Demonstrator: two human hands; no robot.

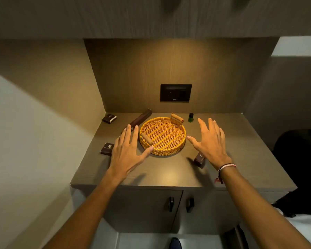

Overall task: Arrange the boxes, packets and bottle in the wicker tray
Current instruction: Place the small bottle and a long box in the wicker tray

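Note:
A round wicker tray (182, 139) with two wooden handles sits empty in the middle of the counter. My left hand (127, 150) hovers open at its left side, thumb near the rim. My right hand (210, 141) hovers open to the tray's right. A long dark box (141, 118) lies behind the left hand. One small dark packet (109, 118) rests in the back left corner, another (106, 149) lies left of my left hand. A small dark box (199, 159) sits under my right wrist, partly hidden. A green bottle (190, 117) with a black cap stands behind the tray.
The counter (169, 175) sits in a wooden niche with walls at the left, back and right. A black socket panel (175, 92) is on the back wall. Cabinet doors with dark handles (171, 203) are below. A dark shape (300, 159) is at the right.

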